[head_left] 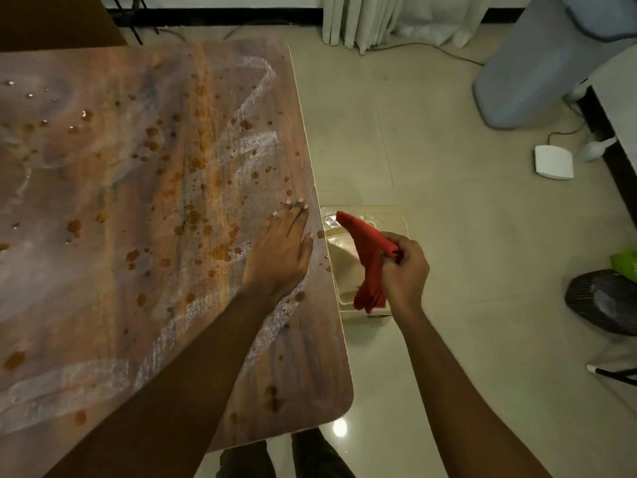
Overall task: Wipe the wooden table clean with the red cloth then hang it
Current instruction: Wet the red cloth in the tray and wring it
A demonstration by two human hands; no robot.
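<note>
The wooden table (120, 188) fills the left of the view, spattered with orange-brown spots, water drops and whitish smears. My left hand (281, 248) lies flat on the table near its right edge, fingers together and holding nothing. My right hand (405, 269) is off the table to the right, closed on the bunched red cloth (367, 257). The cloth hangs over a clear plastic tub (396, 219) that stands on the floor beside the table.
Pale tiled floor (431, 139) lies to the right of the table. On it are a white box with a cable (554, 162), a dark fan (605, 301) and a grey covered appliance (537, 63). White curtains (372, 19) hang at the back.
</note>
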